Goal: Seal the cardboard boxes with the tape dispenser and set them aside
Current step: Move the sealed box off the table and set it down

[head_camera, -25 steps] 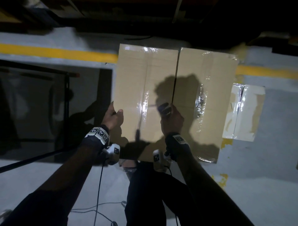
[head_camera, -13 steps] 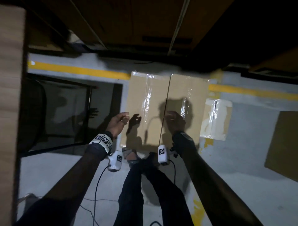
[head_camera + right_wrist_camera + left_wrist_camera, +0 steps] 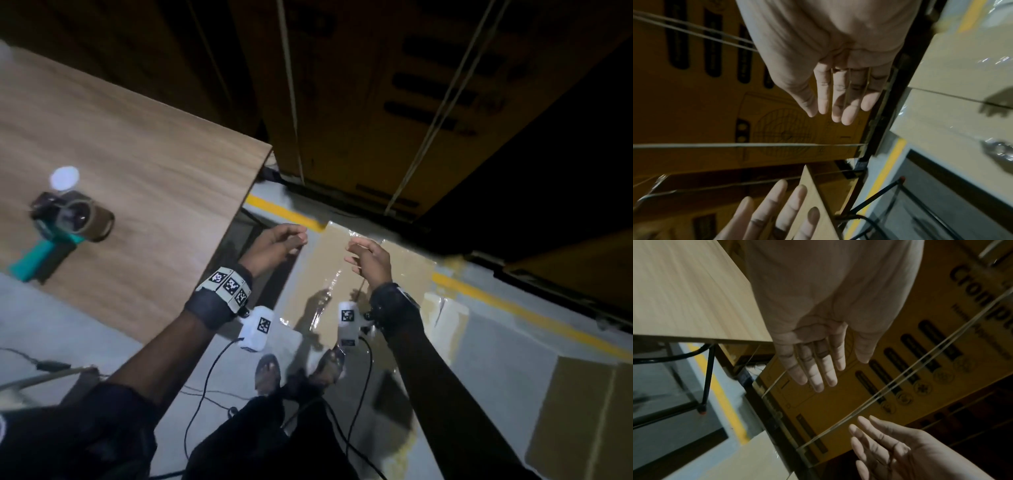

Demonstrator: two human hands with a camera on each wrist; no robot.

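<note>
The stacked yellow printed cartons (image 3: 359, 96) were seen strapped at the back, beyond the wooden table (image 3: 137, 154). On the floor, a taped cardboard box (image 3: 329, 270) had been left lying flat, whereas a second earlier it had been gripped at its near edge. A smaller taped box (image 3: 445, 318) and a plain one (image 3: 582, 418) were set to its right. The tape dispenser (image 3: 65, 219) was lying on the table, untouched. The left hand (image 3: 274, 250) and right hand (image 3: 370, 260) were raised clear of the box, fingers loose and apart, nothing held. This box was judged set aside; another sealing was likely next.
</note>
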